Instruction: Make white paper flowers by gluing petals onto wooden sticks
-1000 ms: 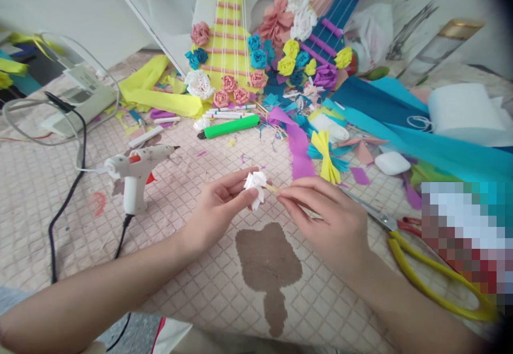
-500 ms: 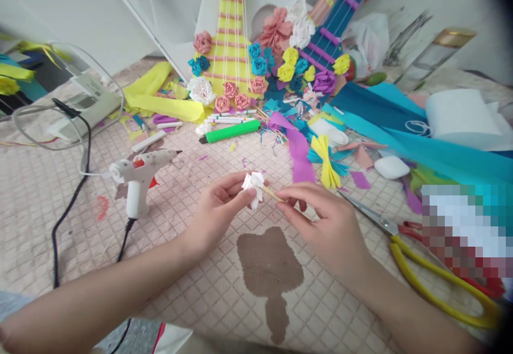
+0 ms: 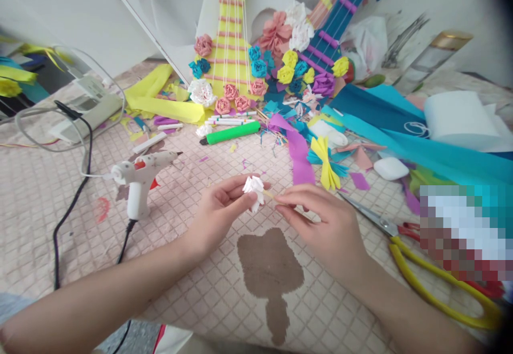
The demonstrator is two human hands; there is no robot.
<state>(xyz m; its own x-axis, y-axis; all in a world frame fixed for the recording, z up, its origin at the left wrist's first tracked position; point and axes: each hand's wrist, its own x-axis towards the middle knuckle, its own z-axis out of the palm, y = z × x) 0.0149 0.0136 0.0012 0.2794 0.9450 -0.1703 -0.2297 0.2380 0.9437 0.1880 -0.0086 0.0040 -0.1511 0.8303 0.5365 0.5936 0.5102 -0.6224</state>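
My left hand (image 3: 218, 212) pinches a small white paper flower (image 3: 254, 189) between thumb and fingers, held just above a pink quilted mat (image 3: 180, 300). A thin wooden stick (image 3: 271, 196) runs from the flower to my right hand (image 3: 320, 226), whose fingertips are closed on it. Both hands hover near the middle of the view, above a brown patch (image 3: 269, 266) in the mat.
A white glue gun (image 3: 138, 175) with a black cord stands to the left. A green marker (image 3: 232, 132), paper scraps, a yellow folded bow (image 3: 326, 162), yellow-handled scissors (image 3: 436, 274) and a white tissue roll (image 3: 460, 119) lie around. Paper guitars with paper flowers (image 3: 280, 49) lean at the back.
Both hands stay nearly in place. The flower has turned slightly in my left fingers, and my right fingers have shifted a little along the stick.
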